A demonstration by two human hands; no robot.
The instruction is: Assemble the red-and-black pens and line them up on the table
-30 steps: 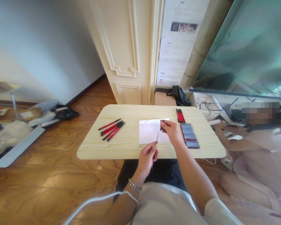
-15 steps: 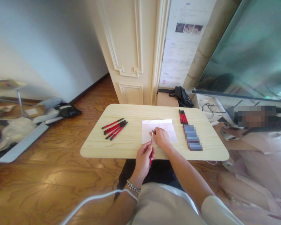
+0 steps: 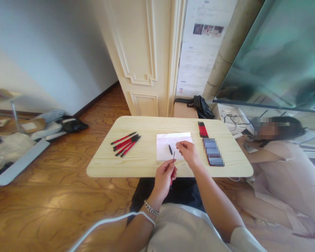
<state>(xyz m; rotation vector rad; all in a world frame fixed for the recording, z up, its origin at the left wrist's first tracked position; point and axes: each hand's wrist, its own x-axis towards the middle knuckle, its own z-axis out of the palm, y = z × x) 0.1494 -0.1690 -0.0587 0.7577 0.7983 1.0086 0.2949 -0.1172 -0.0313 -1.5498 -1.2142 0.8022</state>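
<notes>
My left hand (image 3: 165, 175) is closed around a red pen barrel (image 3: 171, 182) at the table's near edge. A thin dark refill (image 3: 174, 156) sticks up out of the barrel. Over the right part of a white sheet of paper (image 3: 161, 140) is my right hand (image 3: 188, 151), its fingertips pinched together. Whatever they hold is too small to make out. A short black pen part (image 3: 170, 149) lies on the paper between the two hands.
Several red-and-black pens (image 3: 126, 142) lie loosely on the table's left side. More pens (image 3: 203, 130) sit in a row at right, beyond a phone (image 3: 213, 152). A person (image 3: 286, 168) sits to the right. A white cable (image 3: 102, 224) crosses my left forearm.
My right hand has moved right, away from the pen. The black part now lies on the paper. The silvery, spring-like piece on the refill no longer shows, leaving it thin and dark.
</notes>
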